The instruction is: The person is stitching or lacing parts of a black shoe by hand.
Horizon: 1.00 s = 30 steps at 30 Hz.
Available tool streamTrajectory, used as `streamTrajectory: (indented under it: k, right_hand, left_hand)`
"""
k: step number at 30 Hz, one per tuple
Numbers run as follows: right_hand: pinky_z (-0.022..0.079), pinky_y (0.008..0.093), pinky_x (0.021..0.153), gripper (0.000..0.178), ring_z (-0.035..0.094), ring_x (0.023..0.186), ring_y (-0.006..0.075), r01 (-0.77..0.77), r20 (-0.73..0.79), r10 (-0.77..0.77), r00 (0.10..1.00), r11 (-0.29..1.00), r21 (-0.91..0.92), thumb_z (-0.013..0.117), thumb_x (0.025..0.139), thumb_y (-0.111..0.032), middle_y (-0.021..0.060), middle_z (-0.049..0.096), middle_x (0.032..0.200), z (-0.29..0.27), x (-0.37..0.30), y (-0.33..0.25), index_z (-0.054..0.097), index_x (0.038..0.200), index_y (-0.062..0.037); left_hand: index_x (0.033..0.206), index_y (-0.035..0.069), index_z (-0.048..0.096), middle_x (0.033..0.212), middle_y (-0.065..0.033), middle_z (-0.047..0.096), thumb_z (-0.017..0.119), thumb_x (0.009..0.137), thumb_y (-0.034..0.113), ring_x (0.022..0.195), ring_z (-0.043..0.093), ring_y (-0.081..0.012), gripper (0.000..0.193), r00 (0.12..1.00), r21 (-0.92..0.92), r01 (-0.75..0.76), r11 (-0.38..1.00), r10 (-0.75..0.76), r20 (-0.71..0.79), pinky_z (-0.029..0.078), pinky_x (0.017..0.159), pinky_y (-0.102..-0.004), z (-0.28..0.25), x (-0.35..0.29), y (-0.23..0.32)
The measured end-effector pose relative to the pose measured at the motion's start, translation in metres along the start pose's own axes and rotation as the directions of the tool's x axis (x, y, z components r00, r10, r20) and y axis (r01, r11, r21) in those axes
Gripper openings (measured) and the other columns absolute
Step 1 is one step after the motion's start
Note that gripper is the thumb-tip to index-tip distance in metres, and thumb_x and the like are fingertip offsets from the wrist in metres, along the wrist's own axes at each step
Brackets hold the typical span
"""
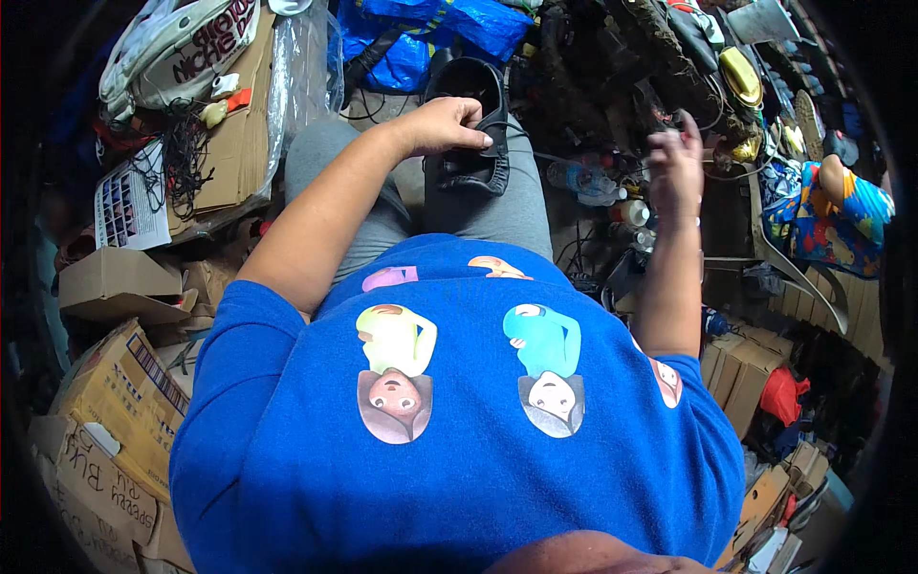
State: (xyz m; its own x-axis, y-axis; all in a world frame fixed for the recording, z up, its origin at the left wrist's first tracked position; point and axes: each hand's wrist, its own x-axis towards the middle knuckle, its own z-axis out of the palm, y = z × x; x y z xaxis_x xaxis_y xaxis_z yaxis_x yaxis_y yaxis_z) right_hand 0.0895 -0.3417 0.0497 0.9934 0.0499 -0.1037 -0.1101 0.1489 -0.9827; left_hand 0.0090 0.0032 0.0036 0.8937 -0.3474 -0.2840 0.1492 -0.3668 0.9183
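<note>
A black shoe (478, 172) rests on my lap, over my right thigh, its opening facing up. My left hand (445, 126) is closed on the shoe's side edge, thumb over the rim and fingers bent towards the inside. Out to the right, apart from the shoe, my right hand (677, 167) is raised above the clutter. Its fingers are curled together and slightly blurred. Whatever they may hold is too small to make out.
Flattened cardboard (234, 143) and a white bag (177, 53) lie at the left. A blue plastic bag (478, 24) is ahead. Plastic bottles (588, 182) sit below my right hand. Another person in colourful clothing (841, 225) is at the far right. Cardboard boxes (120, 287) stand at my left.
</note>
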Motion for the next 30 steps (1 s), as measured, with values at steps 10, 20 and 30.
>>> streamTrajectory:
  k: [10,20,30]
  right_hand:
    - [0.045,0.021,0.073,0.017,0.056,0.081,0.0056,0.23,0.511,0.156,0.845,0.758,-0.611,0.059,0.087,-0.004,0.0014,0.066,0.087,0.097,-0.058,0.046,0.066,0.103,-0.0026]
    - [0.046,0.0217,0.073,0.018,0.057,0.08,0.0056,0.179,0.472,0.276,0.837,0.677,-0.714,0.06,0.087,-0.006,0.0013,0.067,0.087,0.093,-0.05,0.04,0.066,0.103,-0.0009]
    - [0.047,0.025,0.077,0.018,0.061,0.083,0.0099,0.006,0.425,0.321,0.846,0.793,-0.61,0.062,0.085,-0.01,0.006,0.069,0.09,0.091,-0.044,0.045,0.066,0.1,-0.0005]
  left_hand:
    - [0.075,0.01,0.046,0.067,0.0051,0.045,0.071,0.078,0.021,0.062,0.042,-0.0051,0.028,0.998,-0.051,0.044,0.998,-0.042,0.054,0.035,0.053,-0.0235,0.0,0.002,0.002]
    - [0.108,0.007,0.059,0.097,-0.0025,0.061,0.065,0.083,0.019,0.092,0.054,-0.0093,0.029,0.991,-0.336,-0.029,0.942,0.069,0.11,0.044,0.087,-0.0256,0.004,-0.015,0.013]
    - [0.112,0.012,0.065,0.122,-0.0059,0.042,0.051,0.067,0.003,0.099,0.053,-0.0141,0.049,0.992,-0.073,-0.091,0.993,0.096,0.081,0.043,0.092,-0.0274,0.002,-0.011,0.005]
